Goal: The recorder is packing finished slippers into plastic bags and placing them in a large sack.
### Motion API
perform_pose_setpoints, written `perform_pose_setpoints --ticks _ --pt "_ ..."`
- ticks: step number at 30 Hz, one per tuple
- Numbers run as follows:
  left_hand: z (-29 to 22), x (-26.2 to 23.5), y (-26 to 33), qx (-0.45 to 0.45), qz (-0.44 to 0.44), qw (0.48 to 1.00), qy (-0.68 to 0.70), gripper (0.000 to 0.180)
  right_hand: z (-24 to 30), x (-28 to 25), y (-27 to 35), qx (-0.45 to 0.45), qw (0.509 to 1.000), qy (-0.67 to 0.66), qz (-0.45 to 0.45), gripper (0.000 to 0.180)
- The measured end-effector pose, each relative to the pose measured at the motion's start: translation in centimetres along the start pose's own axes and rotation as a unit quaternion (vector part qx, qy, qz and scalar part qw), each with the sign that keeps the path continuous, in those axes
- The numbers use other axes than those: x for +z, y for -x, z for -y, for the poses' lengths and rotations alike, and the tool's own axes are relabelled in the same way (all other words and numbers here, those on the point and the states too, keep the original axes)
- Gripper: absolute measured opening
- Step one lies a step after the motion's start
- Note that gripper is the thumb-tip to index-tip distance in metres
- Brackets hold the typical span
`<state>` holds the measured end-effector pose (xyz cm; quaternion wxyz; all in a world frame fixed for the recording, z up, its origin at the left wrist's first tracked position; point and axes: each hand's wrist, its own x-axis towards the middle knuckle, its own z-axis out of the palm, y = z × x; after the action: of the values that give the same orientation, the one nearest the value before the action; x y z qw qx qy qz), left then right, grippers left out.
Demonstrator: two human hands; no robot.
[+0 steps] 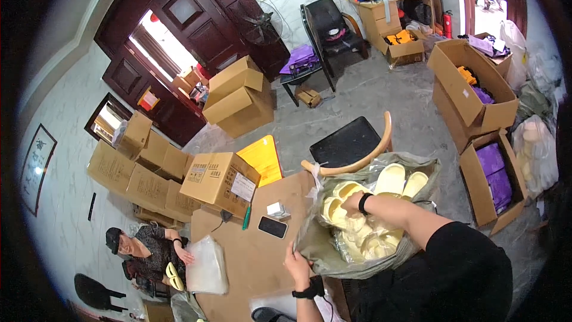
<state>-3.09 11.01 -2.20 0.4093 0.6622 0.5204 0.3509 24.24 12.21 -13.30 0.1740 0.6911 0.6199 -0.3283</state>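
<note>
Some fingers (293,262) gripping sack (314,242), others (354,204) among clogs (391,179)

Print too small to read: white label (243,186) on carton (204,188), framed wall sign (38,167).

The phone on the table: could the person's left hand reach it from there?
Probably yes: the phone lies near the left hand, with only tabletop between, though that hand would have to leave the sack.
</note>
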Motion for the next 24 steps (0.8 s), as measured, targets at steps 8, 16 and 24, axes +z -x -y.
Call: perform_pose_setpoints --ticks 8,16,24 --pt "3.1 -3.2 2.7 0.077 0.051 0.959 -0.266 0.026 -7.9 -5.5 -1.3 0.073 0.885 -0.183 -0.422 0.023" --pt "7.0 -4.6 5.5 0.058 0.109 0.971 -0.204 0.029 -8.0 -2.0 -4.9 0.219 0.931 -0.110 -0.269 0.023" --pt "6.6 -4.6 5.8 -0.040 0.142 0.973 -0.178 0.028 -8.2 -1.6 -4.0 0.223 0.918 -0.166 -0.282 0.024"
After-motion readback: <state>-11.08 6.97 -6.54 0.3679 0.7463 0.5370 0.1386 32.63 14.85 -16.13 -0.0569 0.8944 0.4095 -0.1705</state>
